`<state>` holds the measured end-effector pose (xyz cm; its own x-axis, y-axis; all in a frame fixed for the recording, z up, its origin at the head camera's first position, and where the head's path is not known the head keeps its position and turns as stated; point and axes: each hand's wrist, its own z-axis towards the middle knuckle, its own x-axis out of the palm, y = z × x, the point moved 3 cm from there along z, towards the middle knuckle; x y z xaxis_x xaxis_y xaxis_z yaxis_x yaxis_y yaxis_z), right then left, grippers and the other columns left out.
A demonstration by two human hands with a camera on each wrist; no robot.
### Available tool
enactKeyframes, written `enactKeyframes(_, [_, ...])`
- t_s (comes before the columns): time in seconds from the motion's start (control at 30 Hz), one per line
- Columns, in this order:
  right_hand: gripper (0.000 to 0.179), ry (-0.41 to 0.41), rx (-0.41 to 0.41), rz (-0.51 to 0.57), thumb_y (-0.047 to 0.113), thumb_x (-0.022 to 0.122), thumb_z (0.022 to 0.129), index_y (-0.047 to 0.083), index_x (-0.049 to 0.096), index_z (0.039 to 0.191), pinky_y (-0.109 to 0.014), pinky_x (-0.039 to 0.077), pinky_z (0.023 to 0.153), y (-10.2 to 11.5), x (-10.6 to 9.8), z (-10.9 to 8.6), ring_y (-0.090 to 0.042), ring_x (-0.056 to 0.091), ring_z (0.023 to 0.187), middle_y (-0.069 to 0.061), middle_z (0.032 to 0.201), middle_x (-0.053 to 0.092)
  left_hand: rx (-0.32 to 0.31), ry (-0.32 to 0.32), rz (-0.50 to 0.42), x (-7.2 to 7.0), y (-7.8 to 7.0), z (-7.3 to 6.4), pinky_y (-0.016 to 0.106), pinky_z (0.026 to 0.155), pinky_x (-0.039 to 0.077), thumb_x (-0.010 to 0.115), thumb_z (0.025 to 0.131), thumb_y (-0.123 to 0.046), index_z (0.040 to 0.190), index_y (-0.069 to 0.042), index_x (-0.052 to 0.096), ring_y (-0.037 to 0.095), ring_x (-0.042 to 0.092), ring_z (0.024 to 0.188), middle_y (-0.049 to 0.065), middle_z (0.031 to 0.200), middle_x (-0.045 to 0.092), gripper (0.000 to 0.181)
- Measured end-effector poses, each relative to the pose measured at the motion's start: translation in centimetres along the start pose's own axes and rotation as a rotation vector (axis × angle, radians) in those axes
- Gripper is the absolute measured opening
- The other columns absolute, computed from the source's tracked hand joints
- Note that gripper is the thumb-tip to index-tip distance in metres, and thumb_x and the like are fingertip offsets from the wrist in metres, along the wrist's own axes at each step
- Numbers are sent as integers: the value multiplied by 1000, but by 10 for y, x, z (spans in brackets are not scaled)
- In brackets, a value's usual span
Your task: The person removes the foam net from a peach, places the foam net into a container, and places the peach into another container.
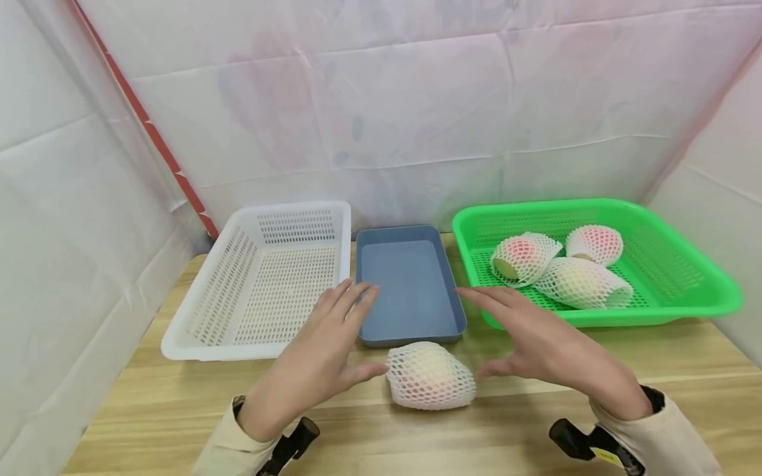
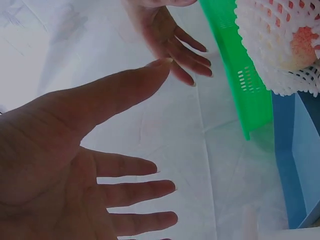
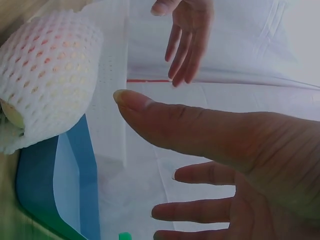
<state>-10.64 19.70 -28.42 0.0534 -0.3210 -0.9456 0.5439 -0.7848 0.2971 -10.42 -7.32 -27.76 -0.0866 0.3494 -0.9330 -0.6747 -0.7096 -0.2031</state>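
Observation:
A reddish-yellow fruit in a white foam net (image 1: 431,377) lies on the wooden table in front of the blue-grey tray. My left hand (image 1: 324,350) hovers at its left with fingers extended, the thumb tip close to the net in the head view. Opposite it, my right hand (image 1: 542,340) is held at the fruit's right side, fingers straight and thumb apart. Both palms face inward and neither hand holds anything. Up close in the right wrist view, the netted fruit (image 3: 50,75) shows a greenish end at the net's opening.
Behind the fruit stands the shallow blue-grey tray (image 1: 407,284), with nothing in it. A white slotted basket (image 1: 286,284) sits to its left. On the right, a green basket (image 1: 655,314) holds three netted fruits (image 1: 580,283). White cloth (image 1: 405,119) hangs behind and at both sides.

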Motion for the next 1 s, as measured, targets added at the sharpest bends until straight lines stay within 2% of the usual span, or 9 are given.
enactKeyframes(0.17, [102,-9,-26,-6,50,84,64,15,37,148,-56,45,94,0,-1,-1,-38,43,128,-15,142,45,-7,68,-19,3,2,-2,61,112,20,82,73,-43,146,1,34,44,25,139,21,147,37,98])
enactKeyframes(0.33, [100,-19,-23,-5,46,85,65,15,37,148,-56,45,94,-3,-3,-2,-38,43,128,-15,142,45,-11,86,-13,4,4,-5,64,111,18,79,75,-45,147,0,33,45,22,140,21,148,36,96])
enactKeyframes(0.5, [100,-9,-46,-6,51,83,66,15,37,147,-55,45,94,-4,-1,-3,-38,43,128,-15,144,43,10,45,-17,4,4,-3,60,113,19,83,74,-37,146,1,36,44,25,139,23,148,36,94])
enactKeyframes(0.6, [100,-20,-60,-1,46,85,65,15,37,147,-54,46,94,-4,0,-3,-38,40,130,-15,148,37,17,20,-21,3,3,-2,58,113,20,86,71,-32,145,1,37,44,27,139,23,148,35,95])
enactKeyframes(0.73, [100,-14,-70,10,41,87,64,16,38,147,-55,47,93,-2,4,-2,-38,39,131,-15,149,35,4,37,-21,4,5,-1,59,113,19,86,69,-34,146,1,36,44,26,139,23,149,35,98])
enactKeyframes(0.8, [99,9,-86,20,40,87,64,14,39,147,-55,46,94,0,10,-1,-38,40,131,-15,149,36,20,31,-21,5,5,-1,58,113,20,86,70,-35,145,1,37,43,27,139,23,148,36,96])
enactKeyframes(1.0, [94,133,-104,92,39,85,68,15,40,147,-54,46,95,10,31,5,-39,38,133,-14,151,35,106,-55,-77,4,2,2,45,106,40,83,76,-29,142,-2,41,34,44,131,19,142,43,83])
